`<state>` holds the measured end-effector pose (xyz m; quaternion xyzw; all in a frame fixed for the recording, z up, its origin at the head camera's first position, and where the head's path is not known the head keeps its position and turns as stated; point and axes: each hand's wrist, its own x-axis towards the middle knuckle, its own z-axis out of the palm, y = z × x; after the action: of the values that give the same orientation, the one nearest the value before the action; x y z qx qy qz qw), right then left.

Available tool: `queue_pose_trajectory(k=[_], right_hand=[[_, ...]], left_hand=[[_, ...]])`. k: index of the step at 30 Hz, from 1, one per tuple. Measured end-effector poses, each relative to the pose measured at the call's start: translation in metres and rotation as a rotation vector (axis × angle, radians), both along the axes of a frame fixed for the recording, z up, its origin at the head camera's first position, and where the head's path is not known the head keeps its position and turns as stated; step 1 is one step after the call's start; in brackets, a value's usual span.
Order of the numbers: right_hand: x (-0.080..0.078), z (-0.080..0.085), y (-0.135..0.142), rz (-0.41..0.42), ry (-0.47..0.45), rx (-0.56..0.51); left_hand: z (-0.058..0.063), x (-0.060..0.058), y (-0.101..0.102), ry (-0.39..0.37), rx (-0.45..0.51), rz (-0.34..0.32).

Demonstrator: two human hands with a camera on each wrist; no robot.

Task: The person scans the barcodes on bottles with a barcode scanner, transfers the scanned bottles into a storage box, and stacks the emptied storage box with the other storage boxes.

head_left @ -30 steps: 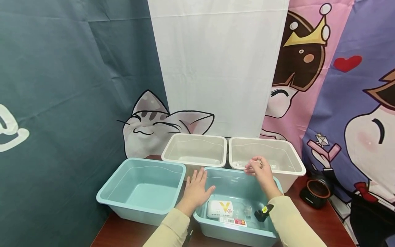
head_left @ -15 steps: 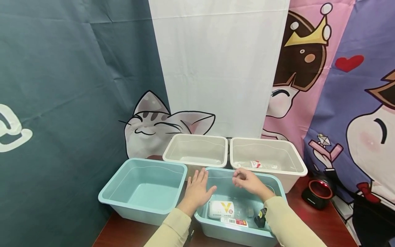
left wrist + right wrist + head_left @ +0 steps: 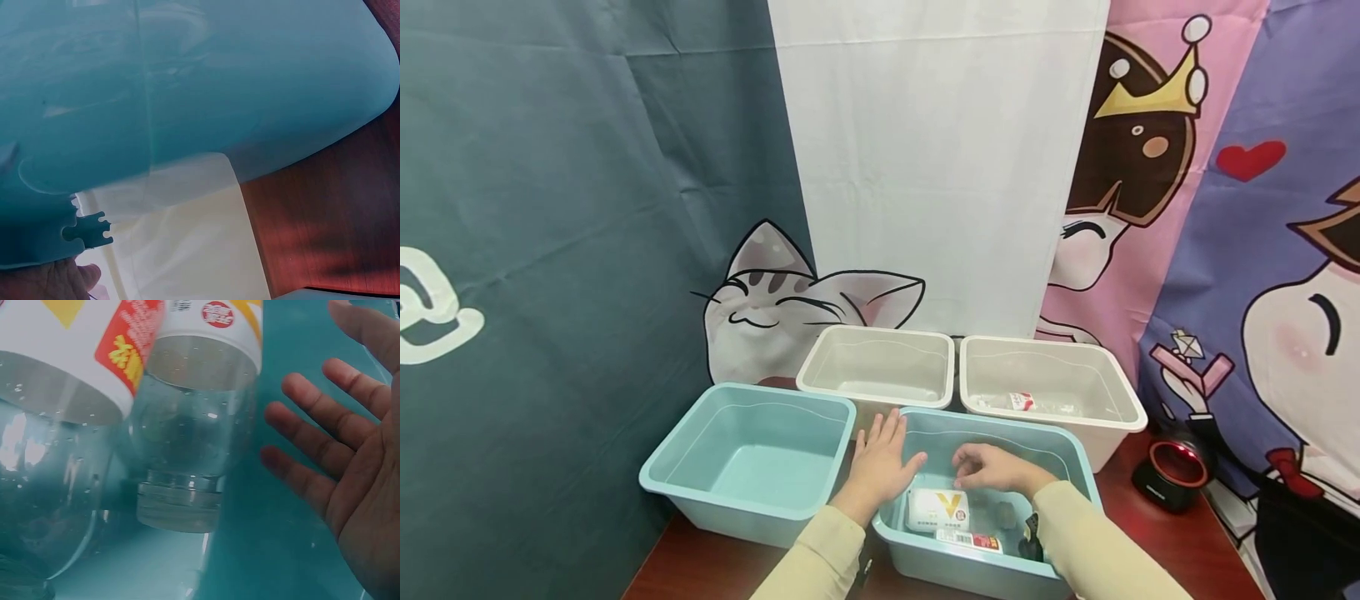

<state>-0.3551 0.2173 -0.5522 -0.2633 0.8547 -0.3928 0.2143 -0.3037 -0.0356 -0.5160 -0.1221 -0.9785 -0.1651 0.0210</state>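
Observation:
My right hand point(image 3: 992, 467) is inside the right blue bin point(image 3: 985, 575), fingers loosely bent and holding nothing. In the right wrist view, that hand point(image 3: 350, 444) spreads its fingers beside a clear plastic bottle point(image 3: 187, 431) with a white label. A second clear bottle point(image 3: 50, 462), its label white and red, lies next to it. From the head view, the yellow V on the label of one bottle point(image 3: 938, 510) shows, and the other bottle point(image 3: 970, 541) lies nearer the front wall. My left hand point(image 3: 880, 467) rests with straight fingers on this bin's left rim.
Another blue bin point(image 3: 748, 508) stands to the left. Behind are two white bins, the left one point(image 3: 880, 402) and the right one point(image 3: 1120, 417), which contains a clear bottle point(image 3: 1022, 402). A black round device point(image 3: 1172, 475) sits on the table point(image 3: 1157, 550) at right.
My right hand has moved back from the right white bin's near rim and down into the right blue bin. The bottle in that white bin has come into view. My left hand stays put.

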Motion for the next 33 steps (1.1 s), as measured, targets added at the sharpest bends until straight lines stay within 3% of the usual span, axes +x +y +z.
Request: queue_pose_trajectory(k=[11,25,33], right_hand=[[0.005,-0.008,-0.004,0.023,-0.115,0.144],[0.006,-0.019,-0.005,0.009,-0.183,0.277],[0.004,-0.021,-0.006,0.065,-0.143,0.278]], left_hand=[[0.002,0.001,0.001,0.016,-0.008,0.001],[0.000,0.001,0.001,0.020,-0.010,0.003],[-0.002,0.000,0.000,0.033,0.002,-0.005]])
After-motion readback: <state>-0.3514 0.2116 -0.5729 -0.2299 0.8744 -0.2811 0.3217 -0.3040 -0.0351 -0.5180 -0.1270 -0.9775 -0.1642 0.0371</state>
